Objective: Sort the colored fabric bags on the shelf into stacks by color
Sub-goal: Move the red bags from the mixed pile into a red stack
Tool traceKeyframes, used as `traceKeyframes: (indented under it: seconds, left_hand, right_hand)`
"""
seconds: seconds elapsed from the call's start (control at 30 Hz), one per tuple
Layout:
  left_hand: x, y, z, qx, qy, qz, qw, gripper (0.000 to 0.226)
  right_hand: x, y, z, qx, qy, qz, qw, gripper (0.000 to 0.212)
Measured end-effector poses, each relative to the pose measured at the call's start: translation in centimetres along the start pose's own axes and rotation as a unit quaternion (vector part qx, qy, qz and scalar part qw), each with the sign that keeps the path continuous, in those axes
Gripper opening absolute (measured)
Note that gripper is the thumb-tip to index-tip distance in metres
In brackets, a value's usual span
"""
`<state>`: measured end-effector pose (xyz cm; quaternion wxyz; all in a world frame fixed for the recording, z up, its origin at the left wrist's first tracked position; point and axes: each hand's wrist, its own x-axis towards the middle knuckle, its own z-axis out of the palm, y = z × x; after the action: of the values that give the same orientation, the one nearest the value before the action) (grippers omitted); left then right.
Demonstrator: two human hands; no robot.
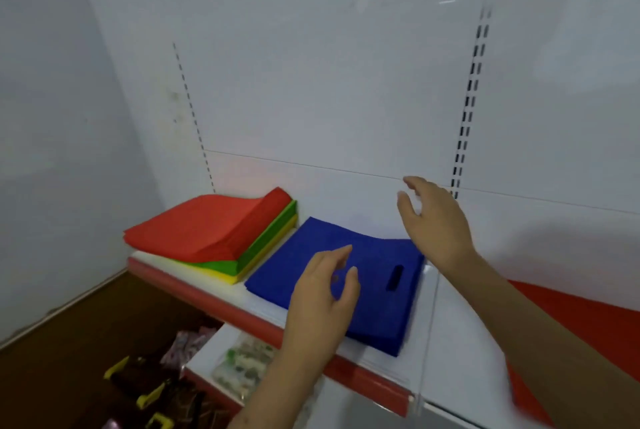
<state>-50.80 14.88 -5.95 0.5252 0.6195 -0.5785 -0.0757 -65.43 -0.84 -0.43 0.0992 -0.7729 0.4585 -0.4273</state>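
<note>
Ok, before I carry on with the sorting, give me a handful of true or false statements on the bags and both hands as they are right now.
1. The blue bags lie to the right of the mixed pile. True.
2. A green bag tops the mixed pile. False: red bags are on top, with green bags and yellow bags beneath.
3. The left hand grips a blue bag. False: it holds nothing, fingers loose above the blue bags.
4. The right hand holds nothing. True.
5. The blue bags show a dark handle slot. True.
</note>
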Motion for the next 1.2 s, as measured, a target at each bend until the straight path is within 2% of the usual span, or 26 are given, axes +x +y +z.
traceKeyframes:
  seconds: [0.3, 0.5, 0.63, 0.77, 0.83, 0.93, 1.07, 1.2]
  left_hand:
    - [3.8, -13.4, -18.2, 0.023, 0.059, -0.013, 0.998, 0.032]
    - [6.6, -20.6, -25.0, 0.026, 0.066, -0.056, 0.996, 0.032]
    - [8.9, -24.7, -26.6, 0.076, 0.095, -0.079, 0.989, 0.034]
    - [11.9, -29.1, -27.4, 0.215, 0.132, -0.096, 0.963, 0.041]
    - [13.4, -31.2, -27.3, 0.265, 0.110, -0.123, 0.950, 0.051]
    - [14.9, -34.1, -26.6, 0.322, 0.041, -0.159, 0.932, 0.068]
    - [14.9, -36.2, -25.9, 0.301, 0.015, -0.187, 0.935, 0.068]
    - [14.8, -36.2, -25.2, 0.356, 0.028, -0.147, 0.923, 0.057]
  right_hand:
    - [5.4, -14.4, 18.3, -0.017, -0.065, -0.006, 0.998, 0.051]
    - [6.8, -19.1, 25.7, -0.080, -0.086, -0.004, 0.993, 0.048]
    - [8.3, -19.5, 28.7, -0.183, -0.119, -0.020, 0.976, 0.053]
    - [9.8, -18.2, 30.4, -0.305, -0.183, -0.001, 0.935, 0.069]
    - [10.4, -17.1, 31.1, -0.320, -0.221, 0.032, 0.921, 0.078]
    - [10.6, -15.5, 32.4, -0.294, -0.239, 0.069, 0.923, 0.085]
    - [10.4, -14.5, 33.5, -0.314, -0.207, 0.049, 0.925, 0.074]
    - [9.9, -15.1, 33.9, -0.378, -0.183, 0.008, 0.907, 0.056]
